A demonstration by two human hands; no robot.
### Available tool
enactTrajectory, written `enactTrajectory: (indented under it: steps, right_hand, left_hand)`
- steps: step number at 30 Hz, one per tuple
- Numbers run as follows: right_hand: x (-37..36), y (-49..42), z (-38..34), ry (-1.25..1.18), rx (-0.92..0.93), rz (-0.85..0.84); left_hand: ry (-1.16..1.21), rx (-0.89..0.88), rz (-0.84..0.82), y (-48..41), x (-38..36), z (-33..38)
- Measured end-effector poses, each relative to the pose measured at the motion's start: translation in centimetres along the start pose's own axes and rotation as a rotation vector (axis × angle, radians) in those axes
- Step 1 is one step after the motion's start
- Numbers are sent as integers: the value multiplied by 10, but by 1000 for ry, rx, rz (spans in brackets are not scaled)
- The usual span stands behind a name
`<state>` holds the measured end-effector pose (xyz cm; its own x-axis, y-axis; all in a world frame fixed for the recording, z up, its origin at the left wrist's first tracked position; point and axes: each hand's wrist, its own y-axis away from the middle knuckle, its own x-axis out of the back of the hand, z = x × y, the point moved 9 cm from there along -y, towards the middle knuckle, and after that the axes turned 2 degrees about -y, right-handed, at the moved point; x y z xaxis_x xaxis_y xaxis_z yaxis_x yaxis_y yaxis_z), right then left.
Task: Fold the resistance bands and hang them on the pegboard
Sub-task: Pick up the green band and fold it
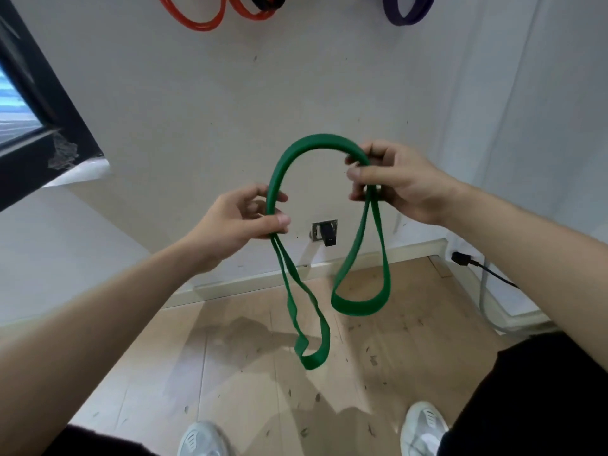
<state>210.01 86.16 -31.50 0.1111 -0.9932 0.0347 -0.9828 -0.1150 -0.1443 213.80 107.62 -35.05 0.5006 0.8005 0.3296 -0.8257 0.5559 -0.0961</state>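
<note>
A green resistance band (297, 153) arches between my two hands in front of the white wall. My left hand (240, 215) pinches both strands on the left, and a narrow loop hangs below it down to about knee height. My right hand (394, 179) grips the strands on the right, where a wider loop dangles. Orange bands (205, 23), a black band (266, 3) and a purple band (408, 14) hang high on the wall at the top edge. The pegboard itself is out of view.
A wall socket with a black plug (325, 233) sits low on the wall behind the band. A dark window frame (36, 103) stands at the left. A black cable (483, 266) runs at the right. Wooden floor and my white shoes (424, 422) lie below.
</note>
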Motion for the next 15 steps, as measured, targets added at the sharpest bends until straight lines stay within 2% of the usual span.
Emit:
enactTrajectory:
  steps: [7,15]
  right_hand:
    - [-25,3,28,383,-70,-141]
    - [-37,3,26,444,4,-114]
  left_hand:
    - [16,-109,22,-4,-16,27]
    - [-40,-142,22,-6,-25,30]
